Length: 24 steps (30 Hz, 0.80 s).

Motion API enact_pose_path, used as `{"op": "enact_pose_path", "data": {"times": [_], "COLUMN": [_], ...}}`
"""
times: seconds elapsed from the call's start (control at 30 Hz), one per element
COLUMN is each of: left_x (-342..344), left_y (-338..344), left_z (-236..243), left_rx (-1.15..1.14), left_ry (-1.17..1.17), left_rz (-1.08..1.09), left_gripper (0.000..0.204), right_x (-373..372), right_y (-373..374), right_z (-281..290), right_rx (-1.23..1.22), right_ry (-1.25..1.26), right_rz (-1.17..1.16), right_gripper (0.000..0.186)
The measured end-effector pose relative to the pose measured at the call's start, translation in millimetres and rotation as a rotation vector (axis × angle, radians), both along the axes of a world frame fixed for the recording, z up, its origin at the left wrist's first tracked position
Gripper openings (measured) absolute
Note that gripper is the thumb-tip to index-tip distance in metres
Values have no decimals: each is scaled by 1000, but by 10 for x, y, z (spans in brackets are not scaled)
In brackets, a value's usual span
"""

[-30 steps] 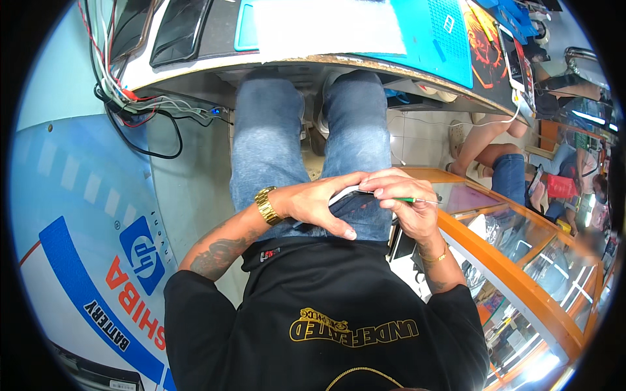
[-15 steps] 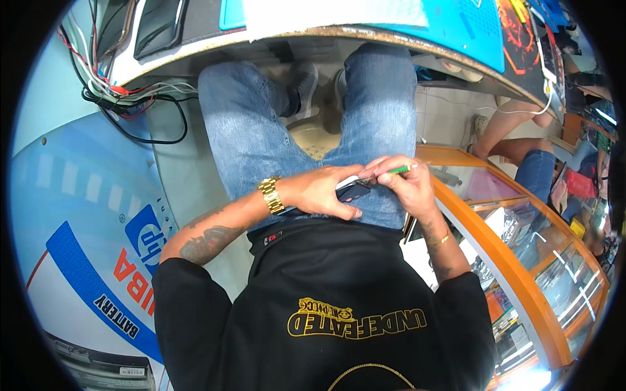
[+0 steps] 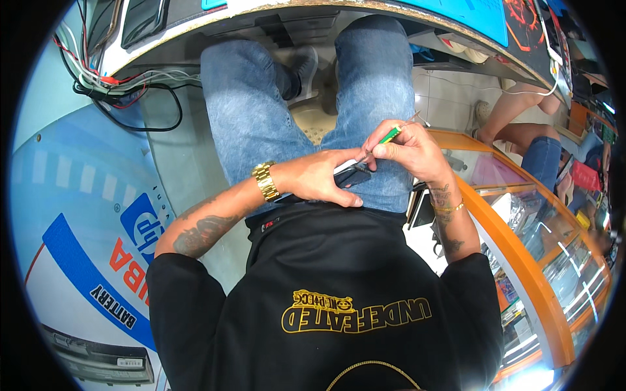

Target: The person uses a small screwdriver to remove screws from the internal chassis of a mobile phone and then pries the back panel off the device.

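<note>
Low over my lap, my left hand [image 3: 319, 176] is closed around a dark, flat phone-like device [image 3: 352, 176] with a pale strip along its upper edge. The thumb lies along the near side, and the palm covers much of the device. Pinched in my right hand [image 3: 411, 151] is a slim tool with a green handle [image 3: 390, 135]. Its thin metal end reaches down to the device's right-hand corner, though I cannot make out the exact contact. A second thin pointed piece sticks out above the right fingers.
Ahead runs a workbench edge [image 3: 287, 14] with a blue mat [image 3: 473, 19] and a dark phone-like slab [image 3: 145, 23]. Loose cables [image 3: 140, 91] hang at the left. An orange-framed glass display case [image 3: 521, 260] stands close on the right. Another person's bare legs [image 3: 521, 114] are beyond it.
My right hand has tilted and risen slightly, with the green handle now more upright. My left hand still grips the device. The whole view has shifted, with the bench sitting higher.
</note>
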<state>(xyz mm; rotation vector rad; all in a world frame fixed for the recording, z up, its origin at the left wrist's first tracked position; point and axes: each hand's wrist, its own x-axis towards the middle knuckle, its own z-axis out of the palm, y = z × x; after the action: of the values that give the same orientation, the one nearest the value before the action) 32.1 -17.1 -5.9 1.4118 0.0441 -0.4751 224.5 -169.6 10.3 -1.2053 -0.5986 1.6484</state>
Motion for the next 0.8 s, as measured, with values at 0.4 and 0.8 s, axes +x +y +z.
{"op": "enact_pose_path", "data": {"times": [0.4, 0.8], "left_x": [11, 109], "left_y": [102, 159], "left_z": [-86, -162], "left_rx": [-170, -268], "left_ry": [119, 56], "left_rz": [-7, -67], "left_gripper": [64, 55], "right_x": [-210, -216], "right_y": [-135, -90], "right_z": [118, 204], "right_rx": [116, 391], "right_ry": [-407, -458], "right_rz": [-105, -314], "right_gripper": [12, 9]}}
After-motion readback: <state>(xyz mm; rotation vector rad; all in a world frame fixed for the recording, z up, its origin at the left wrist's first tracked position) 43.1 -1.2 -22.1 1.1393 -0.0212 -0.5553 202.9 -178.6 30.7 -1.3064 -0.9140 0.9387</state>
